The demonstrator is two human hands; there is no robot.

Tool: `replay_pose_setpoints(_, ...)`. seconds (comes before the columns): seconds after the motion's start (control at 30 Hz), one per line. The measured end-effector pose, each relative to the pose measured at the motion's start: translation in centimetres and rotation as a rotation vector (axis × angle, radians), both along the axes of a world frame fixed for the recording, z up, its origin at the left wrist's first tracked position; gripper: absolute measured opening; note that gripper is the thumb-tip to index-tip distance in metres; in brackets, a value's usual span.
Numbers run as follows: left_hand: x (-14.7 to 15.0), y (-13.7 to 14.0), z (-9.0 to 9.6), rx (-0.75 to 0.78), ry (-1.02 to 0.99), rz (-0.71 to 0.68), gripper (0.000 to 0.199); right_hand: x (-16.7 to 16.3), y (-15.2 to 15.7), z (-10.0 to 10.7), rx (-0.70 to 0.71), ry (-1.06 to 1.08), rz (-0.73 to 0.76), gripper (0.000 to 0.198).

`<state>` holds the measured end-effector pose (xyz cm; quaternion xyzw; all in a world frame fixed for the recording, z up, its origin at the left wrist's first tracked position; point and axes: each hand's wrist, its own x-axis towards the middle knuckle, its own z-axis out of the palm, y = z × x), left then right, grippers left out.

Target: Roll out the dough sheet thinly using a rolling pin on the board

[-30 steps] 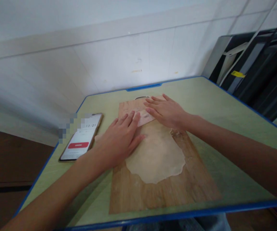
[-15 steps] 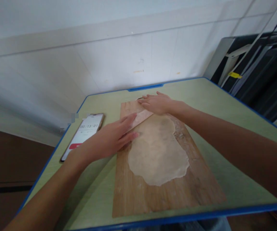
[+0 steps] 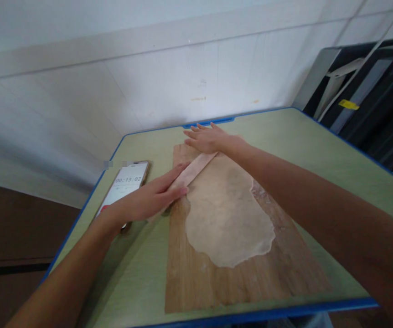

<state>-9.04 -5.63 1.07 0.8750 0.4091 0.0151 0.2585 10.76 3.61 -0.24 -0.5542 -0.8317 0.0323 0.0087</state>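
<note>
A thin, uneven sheet of pale dough (image 3: 229, 214) lies flat on a wooden board (image 3: 196, 291). Slanting across the dough's far left edge is a floury rolling pin (image 3: 199, 166). My left hand (image 3: 150, 196) has its thumb and fingers on either side of the pin's near left part, gripping it. At the far end, my right hand (image 3: 205, 138) rests flat over the pin with fingers stretched and spread. The pin's far tip is hidden beneath that palm.
A phone (image 3: 128, 175) showing a running timer lies left of the board, partly covered by my left wrist. The green table (image 3: 135, 278) has a blue rim and stands against a white wall (image 3: 169, 82). Dark folded items (image 3: 384, 100) lean at the right.
My right hand has slid left and away from me along with the pin's far end. My left hand has shifted left and slightly nearer, exposing more of the pin.
</note>
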Motion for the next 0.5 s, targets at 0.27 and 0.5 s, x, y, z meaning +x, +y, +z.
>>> replay_pose_setpoints(0.27, 0.3, -1.2, -0.4, 0.109, 0.082, -0.041, 0.072, 3.5, -5.7, -0.1, -0.007, -0.034, 0.020, 0.051)
replay_pose_setpoints(0.5, 0.8, -2.1, -0.5, 0.244, 0.090, -0.081, 0.062, 3.8, -6.2, -0.5, 0.040, -0.002, -0.012, 0.054)
